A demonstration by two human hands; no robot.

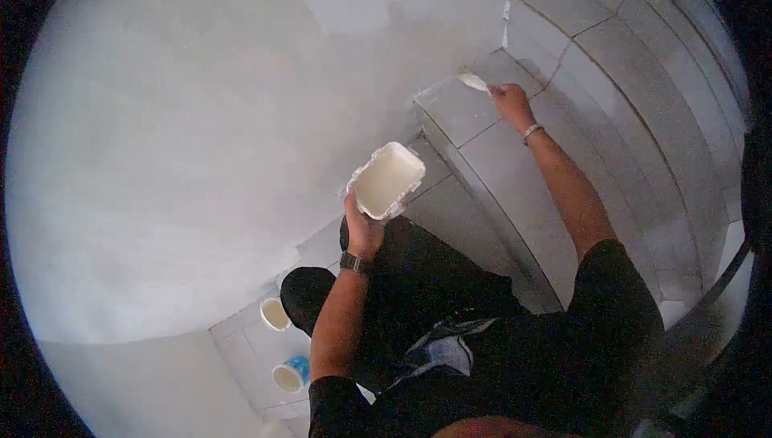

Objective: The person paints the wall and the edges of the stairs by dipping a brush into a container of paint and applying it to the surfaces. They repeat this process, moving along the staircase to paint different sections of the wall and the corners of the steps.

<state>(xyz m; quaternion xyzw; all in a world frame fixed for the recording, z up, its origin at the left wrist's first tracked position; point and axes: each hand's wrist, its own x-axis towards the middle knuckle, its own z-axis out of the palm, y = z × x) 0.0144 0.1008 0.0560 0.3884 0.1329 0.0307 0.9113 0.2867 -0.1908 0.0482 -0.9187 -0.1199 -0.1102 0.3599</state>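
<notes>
My left hand (366, 229) is wrapped round the lower end of a white rectangular tub (389, 179), which holds cream-white paint and has paint-crusted edges. Stretched out to the upper right, my right hand (511, 105) grips a paintbrush (474, 80) with pale, paint-covered bristles. The brush tip is right at the seam where the tiled stair tread (458, 112) meets the wall (201, 116). White paint marks run along that seam. Most of the brush handle is hidden in my fingers.
Grey tiled steps (611, 108) climb to the upper right. A white bucket (275, 314) and a blue-labelled bucket (291, 375) stand on the tiled floor at lower left, beside my knee. A dark cable or strap (728, 273) hangs at the right edge.
</notes>
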